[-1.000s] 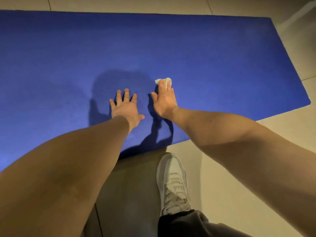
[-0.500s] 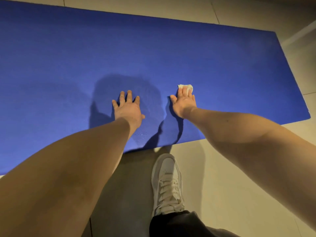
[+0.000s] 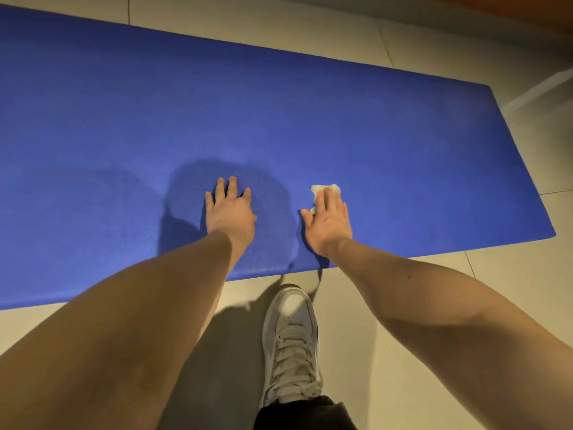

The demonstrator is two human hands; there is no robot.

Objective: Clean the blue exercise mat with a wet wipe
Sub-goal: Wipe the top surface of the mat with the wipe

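Note:
The blue exercise mat (image 3: 310, 119) lies flat on a tiled floor and runs off the left of the view. My left hand (image 3: 229, 212) rests palm down on the mat near its front edge, fingers straight. To its right, my right hand (image 3: 328, 221) presses a crumpled white wet wipe (image 3: 325, 189) flat against the mat with straight fingers. Only the wipe's far edge and a bit by my thumb show; the rest is under my fingers.
Pale floor tiles (image 3: 465, 305) surround the mat. My white sneaker (image 3: 291, 342) stands on the floor just in front of the mat's near edge, between my arms. The mat's right end (image 3: 527, 162) lies to the right of my right hand.
My right hand has slid the wipe to the right across the mat, away from my left hand. The left hand has stayed planted. The view has tilted a little.

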